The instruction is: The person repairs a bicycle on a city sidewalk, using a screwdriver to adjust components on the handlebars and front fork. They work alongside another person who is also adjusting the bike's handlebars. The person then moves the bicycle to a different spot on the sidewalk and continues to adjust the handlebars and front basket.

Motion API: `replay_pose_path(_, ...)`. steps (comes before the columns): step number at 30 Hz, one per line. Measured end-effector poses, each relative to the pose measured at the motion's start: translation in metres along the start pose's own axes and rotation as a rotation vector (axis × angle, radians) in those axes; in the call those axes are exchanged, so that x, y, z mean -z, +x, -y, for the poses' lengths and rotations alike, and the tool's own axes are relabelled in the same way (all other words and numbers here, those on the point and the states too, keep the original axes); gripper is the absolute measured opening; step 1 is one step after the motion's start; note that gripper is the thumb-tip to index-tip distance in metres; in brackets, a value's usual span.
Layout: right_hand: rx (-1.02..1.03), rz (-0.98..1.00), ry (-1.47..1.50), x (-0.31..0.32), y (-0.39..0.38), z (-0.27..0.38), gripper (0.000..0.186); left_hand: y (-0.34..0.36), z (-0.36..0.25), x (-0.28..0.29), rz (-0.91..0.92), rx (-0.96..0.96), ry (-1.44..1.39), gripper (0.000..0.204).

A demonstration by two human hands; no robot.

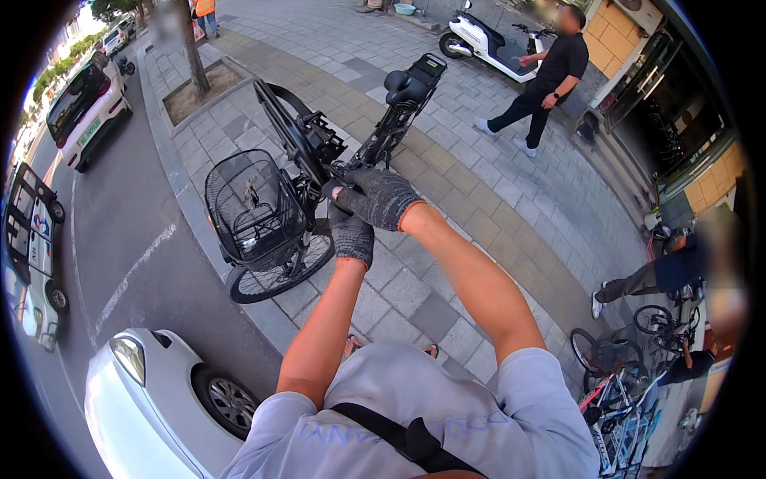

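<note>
Black bicycle (323, 144) has gloved left hand (352, 238) and right hand (381, 199) together beside its basket (271, 239); whether fingers clamp, I cannot tell

Grey paved sidewalk (519, 217) — asphalt road (136, 219) left — daylight.

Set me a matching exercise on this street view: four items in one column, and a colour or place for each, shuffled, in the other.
Column one:
1. Wire basket
2. Left hand and right hand
3. Scooter
4. Tree trunk

Column two:
A. White, near the person in black
B. Rising from a bed set in the paving
C. In dark grey gloves
D. Black, at the front of the bicycle

Right pairs: 1-D, 2-C, 3-A, 4-B.
</note>
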State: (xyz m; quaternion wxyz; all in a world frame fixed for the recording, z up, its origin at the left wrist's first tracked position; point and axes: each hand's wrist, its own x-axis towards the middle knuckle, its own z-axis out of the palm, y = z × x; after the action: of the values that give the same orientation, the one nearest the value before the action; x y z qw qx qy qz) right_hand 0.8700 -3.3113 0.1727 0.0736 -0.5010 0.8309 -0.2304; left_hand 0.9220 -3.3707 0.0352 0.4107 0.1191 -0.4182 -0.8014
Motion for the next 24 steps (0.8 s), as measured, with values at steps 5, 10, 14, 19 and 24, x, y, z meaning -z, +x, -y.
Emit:
replay_pose_path(5,-0.057,0.046,0.109,-0.029,-0.001,-0.022,0.056,-0.031,-0.034,0.002,0.102,0.222,0.249,0.044)
replay_pose_path(10,-0.029,-0.163,0.097,-0.053,-0.01,-0.032,0.059,-0.063,-0.072,0.06,0.048,0.233,0.324,0.029)
replay_pose_path(14,-0.123,-0.065,0.142,-0.048,-0.011,-0.022,0.059,-0.019,-0.102,0.159,-0.279,-0.328,0.673,0.023)
replay_pose_path(19,-0.056,-0.143,0.276,-0.043,-0.003,-0.054,0.072,0.032,-0.147,0.189,-0.372,-0.32,1.657,0.062)
replay_pose_path(24,-0.226,-0.356,0.258,0.063,-0.025,-0.087,0.074,0.042,-0.108,0.278,-0.295,-0.168,1.477,0.079)
